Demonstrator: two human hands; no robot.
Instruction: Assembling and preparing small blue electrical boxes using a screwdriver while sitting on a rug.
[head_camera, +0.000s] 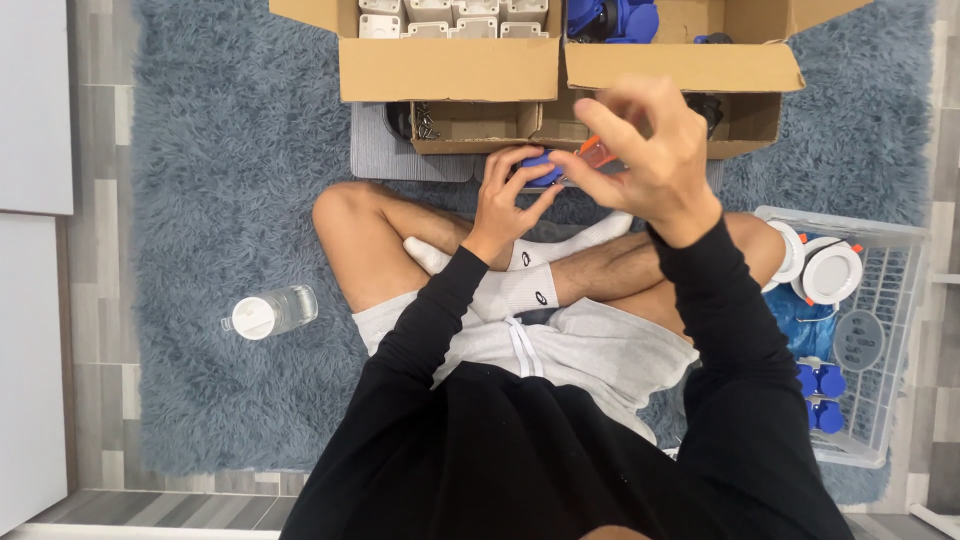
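Blue, rounded plastic part (541, 170) sits pinched in the left hand (505, 200); right hand (650, 150) grips an orange-handled tool (597, 153).

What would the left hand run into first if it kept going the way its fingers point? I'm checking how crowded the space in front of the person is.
The left hand, holding a blue part, points away from the body; first in line looks like the small open cardboard box, though depth is unclear.

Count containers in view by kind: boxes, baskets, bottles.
Cardboard boxes: 3, counting the open one and the small one
Basket: 1
Bottle: 1
Total: 5
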